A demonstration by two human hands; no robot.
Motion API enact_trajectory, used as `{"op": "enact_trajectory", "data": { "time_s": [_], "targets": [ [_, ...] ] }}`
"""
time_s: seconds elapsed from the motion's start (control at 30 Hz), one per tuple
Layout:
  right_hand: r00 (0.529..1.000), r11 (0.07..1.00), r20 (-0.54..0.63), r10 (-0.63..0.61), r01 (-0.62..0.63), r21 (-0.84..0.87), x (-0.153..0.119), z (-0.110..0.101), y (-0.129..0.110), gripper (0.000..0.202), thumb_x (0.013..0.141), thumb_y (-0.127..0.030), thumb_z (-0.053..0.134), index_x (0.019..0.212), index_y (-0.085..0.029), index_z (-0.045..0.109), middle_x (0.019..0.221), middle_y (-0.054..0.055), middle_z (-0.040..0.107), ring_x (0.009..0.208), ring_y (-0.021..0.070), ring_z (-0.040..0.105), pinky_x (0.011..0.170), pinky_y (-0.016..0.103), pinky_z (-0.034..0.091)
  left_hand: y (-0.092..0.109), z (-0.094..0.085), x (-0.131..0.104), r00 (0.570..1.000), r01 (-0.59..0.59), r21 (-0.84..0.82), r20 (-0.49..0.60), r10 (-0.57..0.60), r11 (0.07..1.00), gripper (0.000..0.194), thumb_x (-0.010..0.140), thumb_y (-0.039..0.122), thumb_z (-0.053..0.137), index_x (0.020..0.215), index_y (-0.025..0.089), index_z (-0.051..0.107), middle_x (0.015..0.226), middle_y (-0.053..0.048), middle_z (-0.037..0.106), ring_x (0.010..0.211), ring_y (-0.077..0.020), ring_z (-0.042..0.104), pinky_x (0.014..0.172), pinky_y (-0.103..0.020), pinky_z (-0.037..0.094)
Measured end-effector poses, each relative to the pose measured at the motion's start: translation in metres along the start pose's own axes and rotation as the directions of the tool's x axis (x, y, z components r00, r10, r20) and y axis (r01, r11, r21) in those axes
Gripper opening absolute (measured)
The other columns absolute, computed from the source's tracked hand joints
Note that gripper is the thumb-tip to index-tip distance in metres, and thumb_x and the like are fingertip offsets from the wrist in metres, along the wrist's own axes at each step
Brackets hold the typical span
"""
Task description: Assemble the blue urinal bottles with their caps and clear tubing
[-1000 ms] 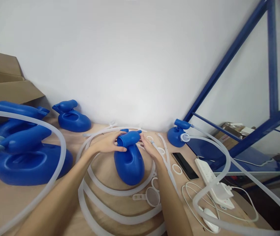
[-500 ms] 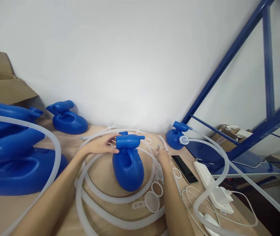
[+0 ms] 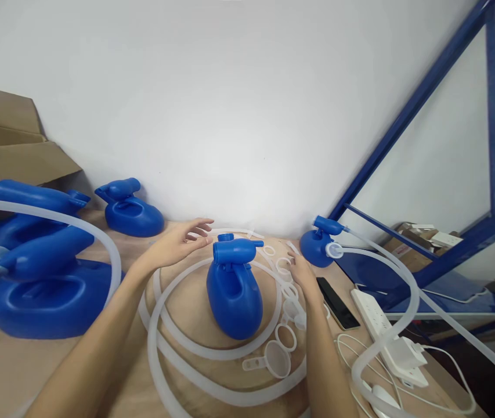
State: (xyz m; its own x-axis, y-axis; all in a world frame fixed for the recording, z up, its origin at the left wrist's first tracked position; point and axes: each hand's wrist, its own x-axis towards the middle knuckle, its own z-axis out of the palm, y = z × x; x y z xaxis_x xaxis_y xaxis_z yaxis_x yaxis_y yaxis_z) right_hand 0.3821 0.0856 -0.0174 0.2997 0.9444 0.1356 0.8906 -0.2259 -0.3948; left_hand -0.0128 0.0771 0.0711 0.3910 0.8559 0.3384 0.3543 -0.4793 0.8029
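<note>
A blue plastic urinal bottle point(image 3: 235, 299) stands upright in the middle of the table, its cap open at the top of the neck. Just left of its neck, my left hand point(image 3: 181, 241) hovers open, fingers apart and holding nothing. To the bottle's right, my right hand point(image 3: 303, 271) is low over the table, its fingers closed at the edge of a white ring point(image 3: 278, 265); the grip is partly hidden. Near my right forearm lie another white ring point(image 3: 277, 335) and a translucent cap with a strap point(image 3: 278, 360). A coiled translucent hose point(image 3: 212, 395) surrounds the bottle.
More blue bottles stand at left point(image 3: 47, 302), back left point(image 3: 134, 217) and back right point(image 3: 314, 249), the last with a hose point(image 3: 408, 278) attached. A black phone point(image 3: 338, 302), a white power strip point(image 3: 371, 313) and cables lie right. A cardboard box point(image 3: 7, 157) is far left.
My left hand has let go of the bottle's neck and moved slightly left and up, away from it. My right hand has shifted slightly right. The view has turned a little left.
</note>
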Motion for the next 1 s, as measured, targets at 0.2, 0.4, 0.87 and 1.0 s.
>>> {"op": "enact_trajectory", "data": {
  "time_s": [0.2, 0.4, 0.87, 1.0],
  "targets": [
    [0.983, 0.847, -0.043, -0.179, 0.176, 0.502, -0.014, -0.031, -0.048, 0.052, 0.1, -0.031, 0.034, 0.141, -0.017, 0.063, 0.124, 0.011, 0.072, 0.108, 0.0245, 0.069, 0.094, 0.038, 0.056, 0.031, 0.021, -0.006, 0.988, -0.15, 0.096, 0.04, 0.147, 0.984, 0.052, 0.095, 0.057, 0.061, 0.134, 0.024, 0.066, 0.131, -0.009, 0.072, 0.118, -0.0289, 0.068, 0.102, -0.043, 0.056],
    [0.933, 0.439, -0.171, -0.317, 0.304, 0.845, -0.078, -0.054, -0.124, 0.038, 0.098, -0.046, 0.056, 0.128, -0.026, 0.069, 0.085, 0.002, 0.069, 0.094, 0.0231, 0.067, 0.099, 0.041, 0.054, 0.05, 0.06, -0.01, 0.926, -0.359, 0.223, -0.034, 0.376, 0.906, 0.052, 0.098, 0.048, 0.064, 0.144, 0.025, 0.058, 0.145, -0.008, 0.063, 0.132, -0.0296, 0.06, 0.116, -0.045, 0.047],
    [0.876, 0.46, -0.285, -0.39, 0.453, 0.764, -0.084, -0.028, -0.146, 0.041, 0.091, -0.045, 0.07, 0.13, -0.032, 0.068, 0.133, 0.007, 0.062, 0.133, 0.0278, 0.056, 0.12, 0.05, 0.04, 0.001, 0.033, 0.003, 0.98, -0.083, 0.187, -0.163, 0.114, 0.979, 0.064, 0.097, 0.044, 0.046, 0.156, 0.018, 0.042, 0.149, -0.017, 0.058, 0.119, -0.0309, 0.068, 0.107, -0.048, 0.052],
    [0.889, 0.637, -0.221, -0.402, 0.445, 0.629, -0.055, -0.006, -0.122, 0.045, 0.084, -0.048, 0.077, 0.125, -0.03, 0.072, 0.144, 0.008, 0.056, 0.141, 0.0314, 0.047, 0.125, 0.053, 0.032, -0.027, 0.043, 0.008, 1.0, 0.005, -0.028, 0.004, -0.005, 1.0, 0.057, 0.102, 0.05, 0.034, 0.146, 0.019, 0.054, 0.142, -0.013, 0.065, 0.12, -0.0302, 0.067, 0.109, -0.047, 0.05]
  ]
}}
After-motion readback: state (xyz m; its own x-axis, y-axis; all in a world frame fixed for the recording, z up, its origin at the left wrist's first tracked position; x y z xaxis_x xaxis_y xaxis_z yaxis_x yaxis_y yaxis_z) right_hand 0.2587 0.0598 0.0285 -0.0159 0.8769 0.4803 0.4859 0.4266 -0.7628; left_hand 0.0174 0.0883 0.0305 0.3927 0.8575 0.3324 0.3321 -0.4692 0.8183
